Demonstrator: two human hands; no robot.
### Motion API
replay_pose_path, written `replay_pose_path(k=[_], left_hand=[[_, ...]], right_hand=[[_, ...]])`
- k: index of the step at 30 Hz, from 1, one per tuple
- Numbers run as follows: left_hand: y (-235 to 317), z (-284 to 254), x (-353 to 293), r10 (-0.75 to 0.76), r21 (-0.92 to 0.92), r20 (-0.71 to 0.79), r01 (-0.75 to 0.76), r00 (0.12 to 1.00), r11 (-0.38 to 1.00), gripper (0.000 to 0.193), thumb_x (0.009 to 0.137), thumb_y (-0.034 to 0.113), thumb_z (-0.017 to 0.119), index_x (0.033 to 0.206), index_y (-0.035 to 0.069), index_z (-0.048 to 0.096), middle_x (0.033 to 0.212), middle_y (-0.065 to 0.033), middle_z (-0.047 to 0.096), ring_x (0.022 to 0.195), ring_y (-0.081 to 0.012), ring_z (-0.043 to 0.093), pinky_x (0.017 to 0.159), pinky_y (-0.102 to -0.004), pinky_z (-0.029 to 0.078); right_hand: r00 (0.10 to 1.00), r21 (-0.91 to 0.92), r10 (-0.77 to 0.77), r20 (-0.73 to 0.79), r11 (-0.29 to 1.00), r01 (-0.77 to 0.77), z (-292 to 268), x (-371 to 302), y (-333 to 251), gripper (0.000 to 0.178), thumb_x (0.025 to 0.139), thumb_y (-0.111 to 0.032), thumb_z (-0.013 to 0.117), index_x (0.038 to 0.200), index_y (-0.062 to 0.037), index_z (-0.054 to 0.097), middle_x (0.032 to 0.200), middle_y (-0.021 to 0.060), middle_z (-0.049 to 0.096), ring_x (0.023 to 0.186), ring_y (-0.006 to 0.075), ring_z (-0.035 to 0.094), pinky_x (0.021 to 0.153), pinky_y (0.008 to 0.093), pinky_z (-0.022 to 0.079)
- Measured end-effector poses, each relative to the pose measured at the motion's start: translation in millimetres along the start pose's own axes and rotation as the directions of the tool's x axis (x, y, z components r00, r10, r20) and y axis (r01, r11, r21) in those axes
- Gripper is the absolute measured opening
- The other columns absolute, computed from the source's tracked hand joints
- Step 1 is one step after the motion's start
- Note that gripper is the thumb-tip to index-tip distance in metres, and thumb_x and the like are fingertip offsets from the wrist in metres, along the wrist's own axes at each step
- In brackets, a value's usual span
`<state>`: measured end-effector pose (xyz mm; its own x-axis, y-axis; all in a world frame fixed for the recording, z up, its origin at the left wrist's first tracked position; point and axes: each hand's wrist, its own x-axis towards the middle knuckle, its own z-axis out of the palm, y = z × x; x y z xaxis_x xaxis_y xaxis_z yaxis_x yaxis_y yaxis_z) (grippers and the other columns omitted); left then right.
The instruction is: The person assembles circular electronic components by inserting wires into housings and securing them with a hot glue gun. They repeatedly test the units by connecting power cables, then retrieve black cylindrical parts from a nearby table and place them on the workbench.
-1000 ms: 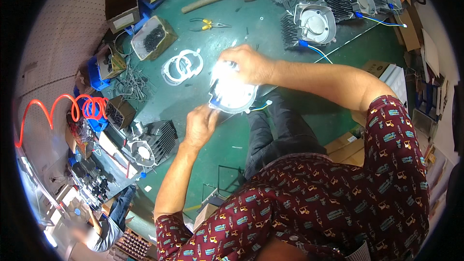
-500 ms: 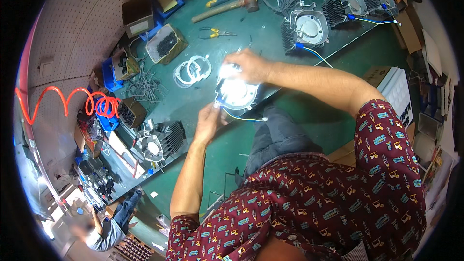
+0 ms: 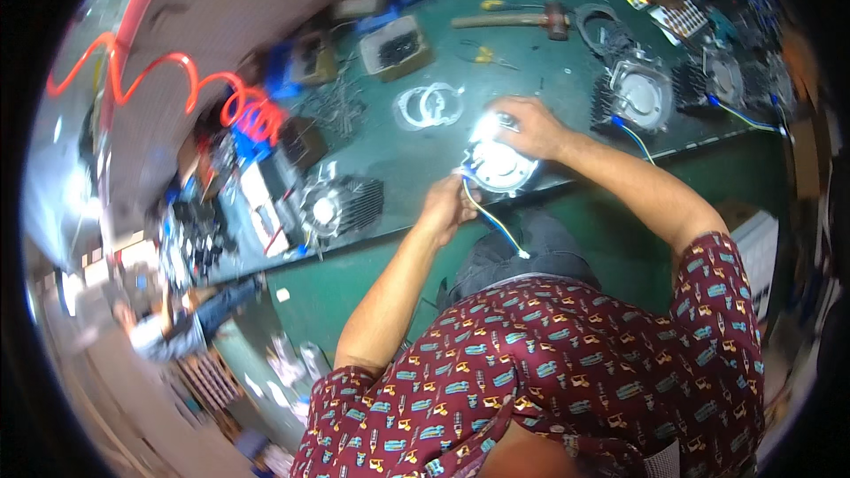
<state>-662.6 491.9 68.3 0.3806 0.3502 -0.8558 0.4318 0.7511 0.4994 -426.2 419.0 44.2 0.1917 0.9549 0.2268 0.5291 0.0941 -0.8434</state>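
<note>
By the table's (image 3: 376,146) near edge, the right hand (image 3: 529,127) clasps a metal housing (image 3: 505,168), the left hand (image 3: 445,205) at its corner, grip unclear.

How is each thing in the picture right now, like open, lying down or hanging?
Metal part: held, brightly lit
Right hand: gripping its upper end
Left hand: at its lower-left edge
Wire: attached, free end hanging
Pliers: lying, handles spread
Hammer: lying on its side
Flat rings: overlapping
Box: open, holding dark pieces
Red hose: coiled
</note>
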Motion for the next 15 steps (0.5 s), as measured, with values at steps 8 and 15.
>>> replay_pose_path(k=[8,15], left_hand=[[-18,-79,-89,0.659,0.319,-0.034,-0.616,0.752,0.72,0.018,0.098,0.013,0.062,0.109,-0.001,0.066,0.083,-0.001,0.064,0.071,-0.0078,0.058,0.064,-0.0225,0.049],[-9,-296,-106,0.905,0.853,-0.169,-0.403,0.39,0.332,0.03,0.082,0.01,0.072,0.11,0.002,0.065,0.105,-0.0157,0.066,0.096,-0.0306,0.065,0.083,-0.0363,0.053]], right_hand=[[0.975,-0.207,0.221,0.011,0.955,-0.214,9,3,-30,0.057,0.08,-0.033,0.076,0.128,-0.0067,0.063,0.145,0.0255,0.049,0.135,0.0427,0.046,0.112,0.0469,0.039],[0.933,-0.487,-0.083,-0.351,0.867,-0.106,23,35,-125,0.03,0.082,-0.009,0.072,0.111,-0.0015,0.067,0.117,0.0182,0.068,0.111,0.0322,0.063,0.097,0.0406,0.049]])
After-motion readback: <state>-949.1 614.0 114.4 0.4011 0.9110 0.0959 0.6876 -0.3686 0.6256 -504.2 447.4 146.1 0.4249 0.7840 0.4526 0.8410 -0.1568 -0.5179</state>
